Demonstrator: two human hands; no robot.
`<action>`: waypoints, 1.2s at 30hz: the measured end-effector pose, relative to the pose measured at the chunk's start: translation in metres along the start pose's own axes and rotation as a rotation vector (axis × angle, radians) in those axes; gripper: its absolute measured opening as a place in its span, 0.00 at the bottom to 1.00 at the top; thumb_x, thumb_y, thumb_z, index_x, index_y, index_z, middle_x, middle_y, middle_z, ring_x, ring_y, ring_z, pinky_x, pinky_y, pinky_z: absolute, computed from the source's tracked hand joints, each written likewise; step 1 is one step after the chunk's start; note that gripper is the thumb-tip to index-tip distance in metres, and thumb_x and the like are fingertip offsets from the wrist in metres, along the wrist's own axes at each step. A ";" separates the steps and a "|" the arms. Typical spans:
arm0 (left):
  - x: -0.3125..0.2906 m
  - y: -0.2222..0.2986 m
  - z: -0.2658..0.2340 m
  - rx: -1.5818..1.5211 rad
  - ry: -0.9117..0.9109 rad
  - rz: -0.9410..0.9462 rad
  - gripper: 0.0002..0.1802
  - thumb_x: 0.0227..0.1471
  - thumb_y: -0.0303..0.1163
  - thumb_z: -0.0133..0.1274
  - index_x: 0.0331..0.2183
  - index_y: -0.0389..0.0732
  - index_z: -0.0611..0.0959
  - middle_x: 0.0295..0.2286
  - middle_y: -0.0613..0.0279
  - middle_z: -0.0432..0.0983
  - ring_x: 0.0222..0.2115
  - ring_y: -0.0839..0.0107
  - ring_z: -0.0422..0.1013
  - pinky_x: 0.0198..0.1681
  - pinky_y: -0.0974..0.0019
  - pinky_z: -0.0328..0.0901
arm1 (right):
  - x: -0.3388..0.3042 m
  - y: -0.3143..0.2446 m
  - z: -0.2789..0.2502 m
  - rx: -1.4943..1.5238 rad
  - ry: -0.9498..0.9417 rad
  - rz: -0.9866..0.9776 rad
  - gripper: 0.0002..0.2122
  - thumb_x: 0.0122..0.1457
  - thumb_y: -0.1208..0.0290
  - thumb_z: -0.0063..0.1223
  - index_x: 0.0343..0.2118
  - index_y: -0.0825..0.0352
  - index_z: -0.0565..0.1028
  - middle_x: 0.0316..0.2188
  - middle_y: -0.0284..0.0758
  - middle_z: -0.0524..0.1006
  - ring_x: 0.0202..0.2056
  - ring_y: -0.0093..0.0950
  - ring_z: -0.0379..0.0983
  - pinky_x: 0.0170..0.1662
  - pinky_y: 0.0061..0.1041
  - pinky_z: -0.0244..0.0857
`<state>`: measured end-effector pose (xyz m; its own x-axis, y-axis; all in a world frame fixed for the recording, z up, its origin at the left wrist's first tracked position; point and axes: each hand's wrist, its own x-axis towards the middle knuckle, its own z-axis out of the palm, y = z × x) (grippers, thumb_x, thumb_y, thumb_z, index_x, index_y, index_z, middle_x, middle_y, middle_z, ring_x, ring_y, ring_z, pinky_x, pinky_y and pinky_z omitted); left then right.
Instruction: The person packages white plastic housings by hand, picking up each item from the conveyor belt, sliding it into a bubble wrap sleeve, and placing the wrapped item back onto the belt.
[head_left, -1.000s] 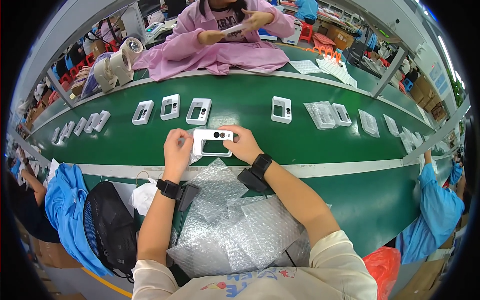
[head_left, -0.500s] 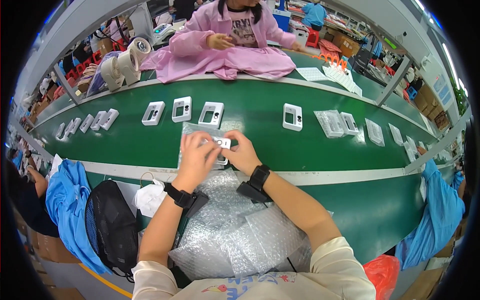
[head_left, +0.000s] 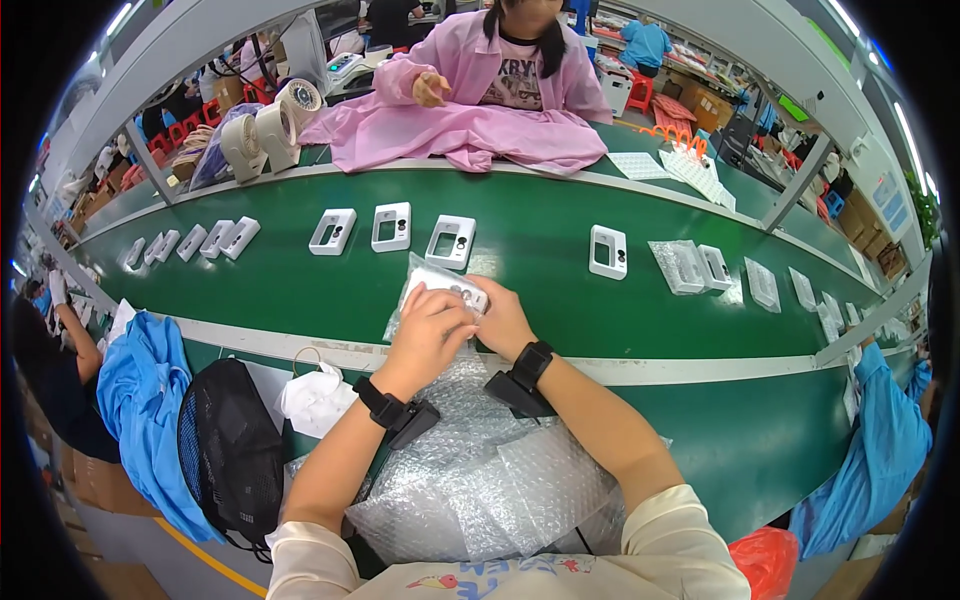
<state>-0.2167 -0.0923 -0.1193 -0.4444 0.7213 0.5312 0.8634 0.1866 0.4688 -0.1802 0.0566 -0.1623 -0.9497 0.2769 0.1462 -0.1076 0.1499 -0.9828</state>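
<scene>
Gripping one white rectangular plastic frame [head_left: 450,281] just beyond the clear bubble-wrap heap [head_left: 500,490], our left hand [head_left: 430,332] and right hand [head_left: 507,322] have fingers closed on it; its clear plastic bag [head_left: 401,314] looks mostly on, unfinished. Beyond the heap we count nine bare frames [head_left: 390,245] leftward, rightward two, plus three wrapped frames [head_left: 762,285]; farther ones blur

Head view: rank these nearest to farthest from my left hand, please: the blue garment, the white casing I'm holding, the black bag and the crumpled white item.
1. White casing: touching the left hand.
2. Crumpled white item: lower left.
3. Black bag: farther left.
4. Blue garment: left of the bag.
</scene>
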 end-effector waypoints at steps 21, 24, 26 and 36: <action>-0.011 -0.041 0.003 -0.533 -0.395 -0.337 0.12 0.40 0.21 0.57 0.32 0.36 0.77 0.27 0.66 0.72 0.28 0.80 0.67 0.31 0.76 0.63 | 0.010 -0.066 -0.168 0.273 1.008 -0.213 0.28 0.50 0.77 0.42 0.55 0.67 0.50 0.29 0.38 0.72 0.26 0.24 0.69 0.33 0.21 0.62; -0.014 -0.052 0.007 -0.671 -0.302 -0.409 0.15 0.38 0.19 0.57 0.33 0.35 0.76 0.28 0.64 0.72 0.29 0.80 0.68 0.33 0.76 0.64 | 0.008 -0.065 -0.177 0.307 1.014 -0.154 0.24 0.50 0.77 0.42 0.53 0.67 0.55 0.27 0.37 0.72 0.25 0.22 0.69 0.30 0.20 0.62; -0.015 -0.059 0.008 -0.766 -0.299 -0.480 0.16 0.38 0.17 0.56 0.35 0.34 0.75 0.28 0.63 0.72 0.30 0.79 0.68 0.34 0.76 0.65 | 0.018 -0.058 -0.175 0.326 0.971 -0.143 0.22 0.50 0.77 0.42 0.50 0.68 0.58 0.26 0.37 0.72 0.25 0.22 0.69 0.29 0.20 0.62; -0.014 -0.071 -0.004 -0.842 -0.223 -0.572 0.18 0.39 0.16 0.55 0.37 0.34 0.73 0.26 0.65 0.72 0.28 0.80 0.68 0.31 0.78 0.64 | 0.047 0.018 -0.030 -0.552 0.215 -0.193 0.13 0.49 0.76 0.45 0.40 0.66 0.69 0.20 0.31 0.70 0.20 0.20 0.66 0.25 0.19 0.61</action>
<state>-0.2724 -0.1180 -0.1574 -0.6068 0.7944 -0.0276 0.0534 0.0754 0.9957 -0.2183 0.1010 -0.1696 -0.8417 0.3724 0.3909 -0.0486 0.6688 -0.7418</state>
